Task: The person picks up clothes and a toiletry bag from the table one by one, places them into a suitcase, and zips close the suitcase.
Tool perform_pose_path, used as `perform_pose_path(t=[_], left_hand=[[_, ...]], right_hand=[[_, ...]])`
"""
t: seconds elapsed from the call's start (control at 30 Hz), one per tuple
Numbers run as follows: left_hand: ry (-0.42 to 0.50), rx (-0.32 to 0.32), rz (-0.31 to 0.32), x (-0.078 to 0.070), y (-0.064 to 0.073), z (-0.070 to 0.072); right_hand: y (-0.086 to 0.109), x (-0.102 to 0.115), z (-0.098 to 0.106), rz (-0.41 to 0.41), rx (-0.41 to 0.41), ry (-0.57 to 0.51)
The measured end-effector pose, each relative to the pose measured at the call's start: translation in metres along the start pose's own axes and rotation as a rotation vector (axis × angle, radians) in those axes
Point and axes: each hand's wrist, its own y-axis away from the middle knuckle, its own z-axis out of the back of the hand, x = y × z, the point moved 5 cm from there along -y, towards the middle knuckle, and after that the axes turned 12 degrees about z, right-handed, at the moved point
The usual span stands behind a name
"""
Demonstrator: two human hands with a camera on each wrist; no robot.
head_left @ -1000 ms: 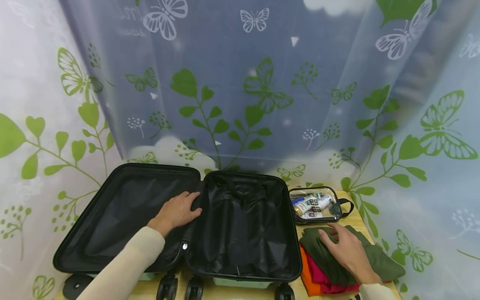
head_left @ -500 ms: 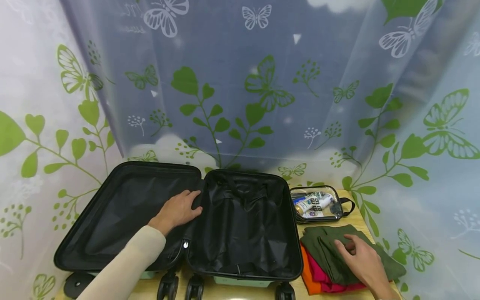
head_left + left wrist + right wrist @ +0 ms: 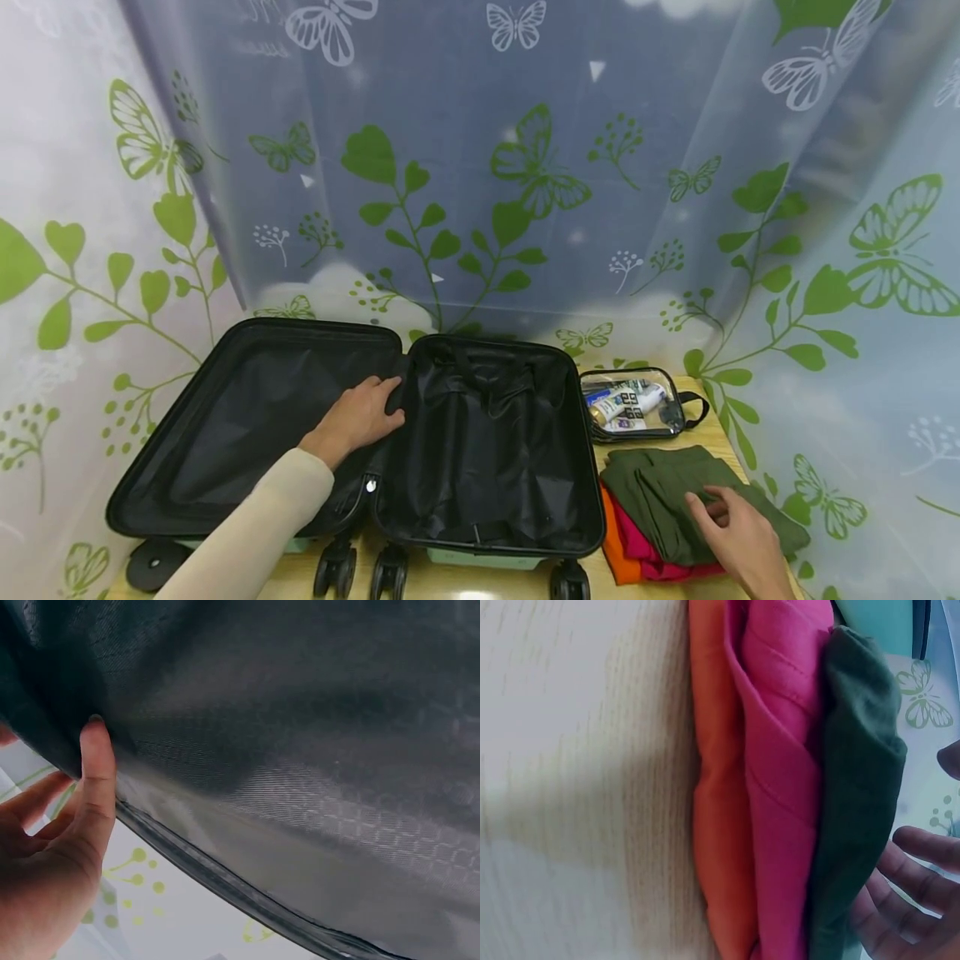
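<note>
A black-lined suitcase lies spread in two halves, the left half [image 3: 255, 433] and the right half [image 3: 491, 467]. My left hand [image 3: 358, 421] is at the inner edge between the halves, fingers reaching over it; in the left wrist view the thumb [image 3: 97, 772] overlaps the dark lining [image 3: 300, 735]. Over the near right part of a folded stack, my right hand [image 3: 738, 533] has loosely bent fingers and holds nothing. Dark green cloth [image 3: 660, 492] tops the stack, with pink cloth [image 3: 784, 787] and orange cloth [image 3: 720, 787] beneath.
Behind the stack sits a clear zip pouch [image 3: 633, 404] of tubes, its black strap [image 3: 699, 410] at the right. Suitcase wheels [image 3: 335, 571] face the near edge of the wooden table [image 3: 457, 587]. A patterned curtain [image 3: 450, 167] encloses the back and sides.
My right hand has drawn back toward the near right across the green cloth, its fingers bending a little more. The left hand has stayed at the suitcase's inner edge.
</note>
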Motion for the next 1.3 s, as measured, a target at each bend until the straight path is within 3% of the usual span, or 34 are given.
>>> perform_pose_path(t=[0.6,1.0,1.3], left_hand=[[0.015,0.022,-0.041,0.002,0.003,-0.006],[0.023,0.015,-0.038,0.005,0.003,-0.003],[0.026,0.014,-0.043,0.006,0.001,-0.003]], right_hand=[[0.03,-0.028,-0.007,-0.133,-0.064,-0.037],[0.048,-0.036,-0.012,-0.213,-0.244,-0.037],[0.061,-0.054,-0.023,-0.335,-0.144,-0.079]])
